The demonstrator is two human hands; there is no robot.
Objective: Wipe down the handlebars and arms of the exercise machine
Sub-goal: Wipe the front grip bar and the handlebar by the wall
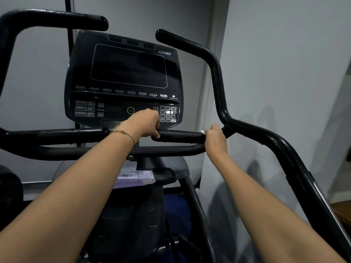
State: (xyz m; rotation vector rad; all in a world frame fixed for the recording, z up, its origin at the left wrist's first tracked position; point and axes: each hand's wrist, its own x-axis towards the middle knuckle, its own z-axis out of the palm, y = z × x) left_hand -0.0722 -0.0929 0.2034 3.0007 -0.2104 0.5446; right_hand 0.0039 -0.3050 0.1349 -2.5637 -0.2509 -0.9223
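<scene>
Head view: both hands (pixel 144 123) (pixel 216 138) grip the handlebar (pixel 182 136).

The curved right arm (pixel 218 76) of the machine is black-painted metal, glossy, its coat pitted and chipped near the bend; the upper left handlebar (pixel 57 17) shines alike, with pale scuffed streaks. The short grip bar (pixel 182 136) looks matt and rubbery, as does the lower crossbar (pixel 171 149). The console (pixel 121 103) is smooth dark plastic with a glossy screen panel (pixel 129 66). The tray (pixel 171 173) is matt, finely textured plastic; the packet (pixel 134 177) on it is shiny lilac film. The white scrap (pixel 202 131) may be cloth or paper. The bracelet (pixel 123 133) is fine gold-coloured chain, the wall (pixel 284 54) matt paint
</scene>
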